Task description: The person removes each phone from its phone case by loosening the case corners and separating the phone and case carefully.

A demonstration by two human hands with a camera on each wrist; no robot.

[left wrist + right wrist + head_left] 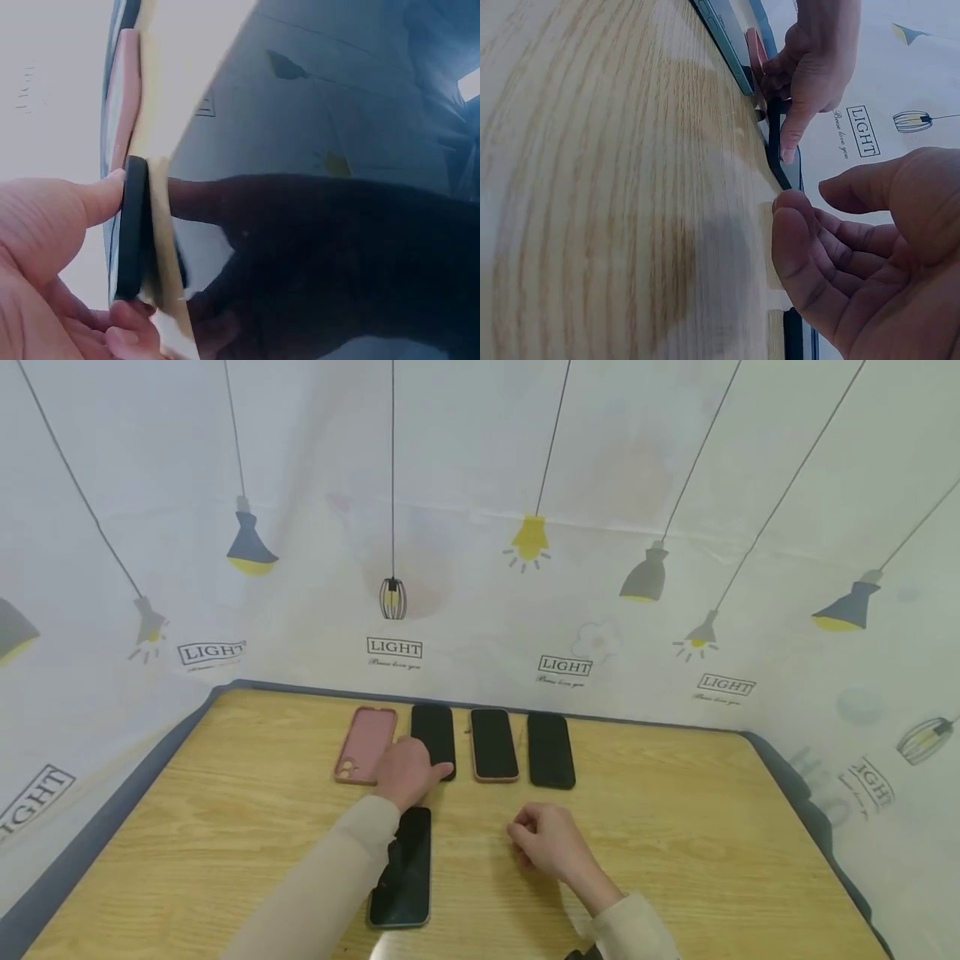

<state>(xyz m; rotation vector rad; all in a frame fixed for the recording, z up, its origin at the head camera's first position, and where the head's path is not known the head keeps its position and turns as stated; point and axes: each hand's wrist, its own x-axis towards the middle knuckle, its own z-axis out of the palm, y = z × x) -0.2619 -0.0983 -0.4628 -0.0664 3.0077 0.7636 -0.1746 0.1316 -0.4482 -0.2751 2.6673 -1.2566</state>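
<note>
Along the back of the table, a black phone [433,727] is gripped by my left hand [405,770]. In the left wrist view, thumb and fingers pinch opposite edges of that phone [132,232]; the right wrist view shows it tilted off the tabletop. Beside it on the left is a pink phone case [369,739], partly behind the hand. Under my left forearm lies a larger dark phone [408,881], its glossy screen reflecting the hand. My right hand [551,842] hovers above the table with fingers loosely curled and nothing in them.
To the right in the back row lie a phone with a pink rim [494,745] and another black phone [551,750]. A wooden table [712,827] carries everything. White cloth [480,460] printed with lamps hangs behind and at the sides.
</note>
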